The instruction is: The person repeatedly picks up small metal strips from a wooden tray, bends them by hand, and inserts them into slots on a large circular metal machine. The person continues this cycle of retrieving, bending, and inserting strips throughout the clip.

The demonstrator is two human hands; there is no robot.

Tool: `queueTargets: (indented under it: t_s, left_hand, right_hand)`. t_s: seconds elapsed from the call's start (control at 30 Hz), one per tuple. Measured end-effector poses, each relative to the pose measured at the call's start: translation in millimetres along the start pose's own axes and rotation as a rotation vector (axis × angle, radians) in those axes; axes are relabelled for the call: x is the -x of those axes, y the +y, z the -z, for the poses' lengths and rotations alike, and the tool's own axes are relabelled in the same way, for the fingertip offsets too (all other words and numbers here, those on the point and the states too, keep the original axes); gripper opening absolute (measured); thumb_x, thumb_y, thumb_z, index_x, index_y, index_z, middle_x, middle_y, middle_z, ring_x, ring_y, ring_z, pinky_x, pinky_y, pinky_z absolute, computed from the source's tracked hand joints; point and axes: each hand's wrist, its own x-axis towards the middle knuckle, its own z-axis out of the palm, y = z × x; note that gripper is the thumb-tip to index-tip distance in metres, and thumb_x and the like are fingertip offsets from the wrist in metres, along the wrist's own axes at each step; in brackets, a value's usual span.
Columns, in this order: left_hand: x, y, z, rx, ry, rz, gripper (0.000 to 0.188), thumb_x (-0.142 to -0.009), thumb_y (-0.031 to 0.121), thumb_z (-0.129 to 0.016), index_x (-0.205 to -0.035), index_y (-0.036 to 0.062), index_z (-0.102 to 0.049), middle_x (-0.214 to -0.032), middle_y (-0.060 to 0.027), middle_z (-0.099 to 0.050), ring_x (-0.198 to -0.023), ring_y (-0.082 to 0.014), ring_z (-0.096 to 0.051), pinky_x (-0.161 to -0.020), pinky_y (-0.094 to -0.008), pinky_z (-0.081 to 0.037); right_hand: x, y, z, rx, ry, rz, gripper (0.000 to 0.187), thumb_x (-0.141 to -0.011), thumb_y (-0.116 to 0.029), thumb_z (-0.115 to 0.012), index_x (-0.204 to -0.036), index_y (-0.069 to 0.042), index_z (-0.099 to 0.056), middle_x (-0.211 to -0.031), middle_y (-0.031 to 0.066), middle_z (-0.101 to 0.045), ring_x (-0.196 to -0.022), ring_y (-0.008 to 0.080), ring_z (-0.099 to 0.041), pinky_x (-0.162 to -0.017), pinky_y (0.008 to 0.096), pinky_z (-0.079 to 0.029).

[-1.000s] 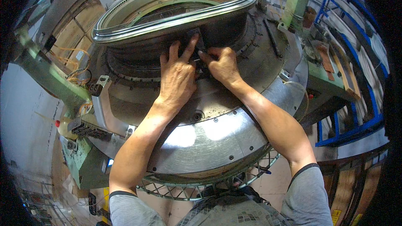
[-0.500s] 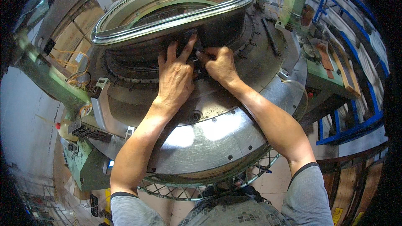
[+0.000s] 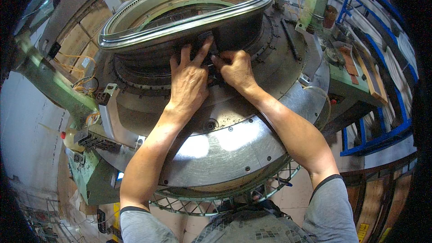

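My left hand [image 3: 189, 80] reaches up to the dark cylinder [image 3: 238, 32] of a large round machine that looks like a circular knitting machine. Its fingers are stretched out and apart, the index fingertip lying against the cylinder wall. Close on its right, my right hand [image 3: 237, 69] is closed, thumb and forefinger pinched low by the wall. Whatever lies in that pinch is too small and dark to make out. Over both hands runs a shiny metal ring [image 3: 180, 29], the cylinder's upper rim. Beneath my wrists spreads the machine's wide metal bed [image 3: 220, 150].
A black rod [image 3: 291, 39] lies on the bed at the right. Green posts [image 3: 56, 78] stand at the left and far right. On a green side table [image 3: 346, 77] are small parts. Behind it rises a blue rack [image 3: 382, 54] holding white material. Orange cables [image 3: 83, 83] hang at the left.
Both hands keep nearly the same place at the cylinder wall. Only tiny shifts of the fingers and the view show.
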Motion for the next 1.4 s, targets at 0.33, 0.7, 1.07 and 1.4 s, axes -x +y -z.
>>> queueTargets:
  t_s: [0.33,0.7,1.07,1.4]
  left_hand:
    - [-2.6,1.4,2.6,-0.026,-0.040,0.015,0.025,-0.064,0.004,-0.066,-0.086,-0.0017,-0.076,-0.165,-0.0001,-0.025,-0.126,-0.0400,-0.040,-0.101,-0.0568,-0.041]
    - [-3.4,0.6,1.9,-0.003,-0.032,0.019,0.026,-0.061,0.006,-0.070,-0.085,0.0025,-0.078,-0.164,0.0002,-0.027,-0.127,-0.0390,-0.040,-0.101,-0.0552,-0.041]
    - [-4.2,0.6,6.3,-0.007,-0.093,0.016,0.029,-0.062,0.005,-0.069,-0.089,0.0020,-0.078,-0.165,-0.0014,-0.025,-0.126,-0.0396,-0.041,-0.101,-0.0546,-0.044]
    - [-11.6,0.9,9.2,-0.073,-0.017,-0.014,0.019,-0.066,0.002,-0.069,-0.082,0.0022,-0.079,-0.153,-0.0077,-0.046,-0.096,-0.0290,-0.067,-0.081,-0.0398,-0.056]
  right_hand:
    - [-0.8,-2.6,1.7,0.026,-0.007,-0.032,0.028,-0.087,-0.024,-0.074,-0.088,0.003,-0.075,-0.073,0.0214,-0.071,-0.066,0.0199,-0.069,-0.065,0.0364,-0.052]
    - [-2.4,-3.5,1.8,-0.003,-0.041,-0.105,0.025,-0.076,-0.011,-0.068,-0.095,0.002,-0.076,-0.090,0.0277,-0.071,-0.084,0.0362,-0.074,-0.079,0.0395,-0.056]
    - [-1.8,-5.2,2.5,-0.013,-0.039,-0.123,0.029,-0.070,-0.009,-0.065,-0.095,0.003,-0.076,-0.088,0.0282,-0.071,-0.083,0.0359,-0.074,-0.080,0.0397,-0.057]
    - [0.5,-6.7,-0.2,0.288,0.041,0.072,0.017,-0.075,-0.014,-0.070,-0.076,0.003,-0.071,-0.078,0.0278,-0.066,-0.077,0.0404,-0.070,-0.070,0.0445,-0.055]
